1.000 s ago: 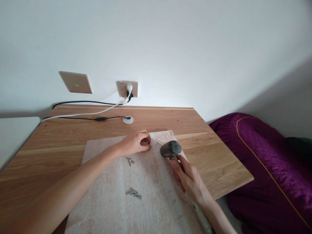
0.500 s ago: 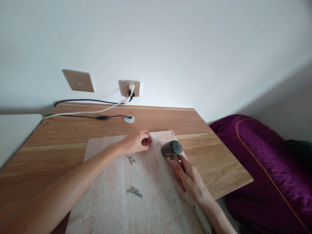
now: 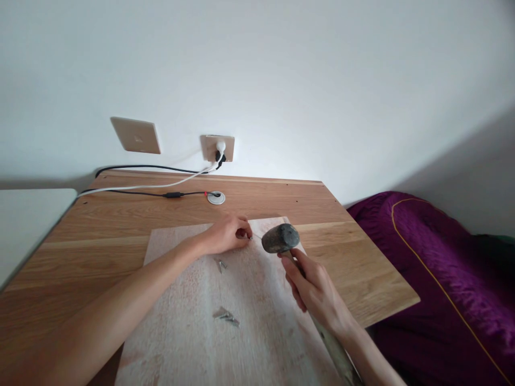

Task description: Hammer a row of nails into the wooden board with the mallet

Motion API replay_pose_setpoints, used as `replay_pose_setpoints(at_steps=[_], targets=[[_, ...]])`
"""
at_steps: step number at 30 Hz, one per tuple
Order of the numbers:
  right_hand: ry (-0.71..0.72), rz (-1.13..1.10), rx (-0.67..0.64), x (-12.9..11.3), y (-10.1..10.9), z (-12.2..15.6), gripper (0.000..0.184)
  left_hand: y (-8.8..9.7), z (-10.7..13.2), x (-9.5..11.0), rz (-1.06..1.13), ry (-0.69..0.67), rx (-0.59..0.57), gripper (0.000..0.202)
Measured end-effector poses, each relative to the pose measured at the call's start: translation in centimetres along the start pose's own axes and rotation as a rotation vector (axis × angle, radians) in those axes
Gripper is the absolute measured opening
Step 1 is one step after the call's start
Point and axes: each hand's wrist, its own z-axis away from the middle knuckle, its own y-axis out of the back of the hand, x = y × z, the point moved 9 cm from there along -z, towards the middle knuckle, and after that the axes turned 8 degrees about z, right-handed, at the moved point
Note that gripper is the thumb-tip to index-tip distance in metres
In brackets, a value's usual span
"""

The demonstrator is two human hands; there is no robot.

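My left hand (image 3: 230, 232) rests near the far edge of the pale board (image 3: 193, 343), its fingers pinched around a small metal nail (image 3: 251, 238) whose head end just shows. To its right, my right hand (image 3: 317, 284) is closed around the handle of a rubber mallet, close behind the head. The dark, worn mallet head (image 3: 280, 238) hovers over the board, apart from the nail. Several loose nails (image 3: 227, 317) lie on the board, with a smaller cluster of nails (image 3: 221, 265) nearer my left wrist.
The board lies on a wooden table (image 3: 370, 273) against a white wall. Black and white cables run along the table's back to a wall socket (image 3: 217, 148) and a round cable hole (image 3: 216, 198). Purple fabric (image 3: 426, 268) bulges at the right; a white panel (image 3: 32, 225) stands left.
The mallet head has lifted slightly and shifted a little left, toward my left hand. My left hand keeps its pinch on the nail. The whole view has moved slightly.
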Motion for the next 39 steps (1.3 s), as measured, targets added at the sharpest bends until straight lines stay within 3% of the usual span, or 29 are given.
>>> replay_pose_setpoints(at_steps=[6, 13, 16, 20, 26, 30, 39], targets=[[0.061, 0.122, 0.02, -2.8, -0.7, -1.6, 0.027, 0.0, 0.2, 0.1, 0.065, -0.025, -0.004, 0.013], [0.022, 0.114, 0.059, -1.4, -0.3, -0.3, 0.036, -0.2, 0.0, -0.4, 0.058, -0.051, -0.003, 0.013], [-0.018, 0.117, 0.019, -0.2, -1.0, 0.9, 0.038, -0.1, 0.0, -0.3, 0.028, -0.041, 0.008, 0.004], [-0.045, 0.147, -0.031, 0.8, -1.8, 1.6, 0.038, 0.0, 0.0, -0.4, 0.001, -0.009, 0.008, 0.007], [0.016, 0.133, 0.063, -1.7, 0.0, 0.7, 0.037, -0.2, 0.0, -0.3, 0.031, -0.049, 0.005, 0.009], [0.067, 0.202, 0.054, -3.0, -0.8, -0.5, 0.034, -0.4, 0.0, -0.2, 0.049, -0.068, -0.014, 0.012], [-0.024, 0.19, 0.008, 0.0, -1.3, 0.8, 0.038, -0.1, 0.1, -0.4, -0.008, -0.02, 0.005, 0.004]])
